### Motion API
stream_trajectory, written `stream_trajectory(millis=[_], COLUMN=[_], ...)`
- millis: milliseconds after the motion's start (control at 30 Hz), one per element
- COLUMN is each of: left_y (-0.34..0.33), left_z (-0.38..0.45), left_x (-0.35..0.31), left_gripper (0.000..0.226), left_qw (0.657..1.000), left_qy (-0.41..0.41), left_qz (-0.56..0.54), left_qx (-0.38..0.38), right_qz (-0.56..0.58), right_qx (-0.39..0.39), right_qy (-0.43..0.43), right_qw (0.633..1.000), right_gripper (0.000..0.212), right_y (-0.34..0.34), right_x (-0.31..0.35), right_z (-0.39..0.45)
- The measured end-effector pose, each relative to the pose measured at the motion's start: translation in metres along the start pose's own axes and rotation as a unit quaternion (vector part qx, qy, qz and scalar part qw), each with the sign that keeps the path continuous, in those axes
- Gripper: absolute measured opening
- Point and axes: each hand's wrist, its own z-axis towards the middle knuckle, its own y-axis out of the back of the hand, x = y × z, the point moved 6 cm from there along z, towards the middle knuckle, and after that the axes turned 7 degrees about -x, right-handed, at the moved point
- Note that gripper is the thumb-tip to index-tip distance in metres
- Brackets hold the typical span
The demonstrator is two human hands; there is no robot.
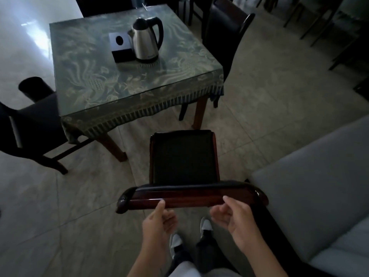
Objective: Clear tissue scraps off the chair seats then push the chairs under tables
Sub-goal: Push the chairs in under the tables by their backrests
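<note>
A dark wooden chair (183, 156) with a black seat stands in front of me, its seat facing the table (127, 84). The seat shows no tissue scrap. The chair's front edge is just short of the table's near right leg. Its glossy top rail (191, 196) runs across below the seat. My left hand (159, 218) is open right behind the rail, thumb tip touching it. Likewise open, my right hand (233, 214) has one fingertip at the rail's edge. Neither hand grips anything.
On the table's green patterned cloth stand a steel kettle (146, 43) and a black tissue box (120, 47). Other dark chairs stand at the left (34, 124) and far right (223, 37). A black bin (34, 87) is left. A grey sofa (315, 186) is close on my right.
</note>
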Motion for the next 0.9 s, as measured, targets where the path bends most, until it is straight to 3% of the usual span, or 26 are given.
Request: stream_trajectory(millis=[100, 167, 267, 367, 533, 733, 900], left_y=[-0.006, -0.011, -0.016, -0.015, -0.012, -0.011, -0.010], left_z=[0.012, 0.019, 0.032, 0.040, 0.048, 0.054, 0.053], left_x=[0.002, -0.003, -0.012, -0.015, -0.014, -0.015, -0.011], left_gripper=[0.029, 0.037, 0.052, 0.051, 0.044, 0.021, 0.021], left_qw=[0.997, 0.989, 0.970, 0.969, 0.969, 0.973, 0.972], left_qy=[0.044, 0.069, 0.108, 0.105, 0.080, 0.061, 0.042], left_qz=[-0.071, -0.130, -0.211, -0.224, -0.234, -0.222, -0.230], left_qx=[0.004, 0.024, 0.047, 0.010, -0.001, 0.002, -0.020], right_qz=[0.022, 0.095, 0.237, 0.316, 0.301, 0.273, 0.265], right_qx=[-0.032, -0.016, 0.006, -0.023, -0.082, -0.055, -0.053], right_qy=[-0.113, -0.148, -0.144, -0.132, -0.084, -0.060, -0.060], right_qw=[0.993, 0.984, 0.961, 0.939, 0.946, 0.958, 0.961], right_gripper=[0.032, 0.040, 0.043, 0.045, 0.048, 0.037, 0.042], right_y=[0.013, 0.009, -0.004, -0.010, -0.009, -0.001, 0.004], right_x=[-0.026, -0.028, -0.014, -0.009, -0.011, -0.013, -0.013], right_z=[0.014, 0.024, 0.038, 0.048, 0.053, 0.061, 0.065])
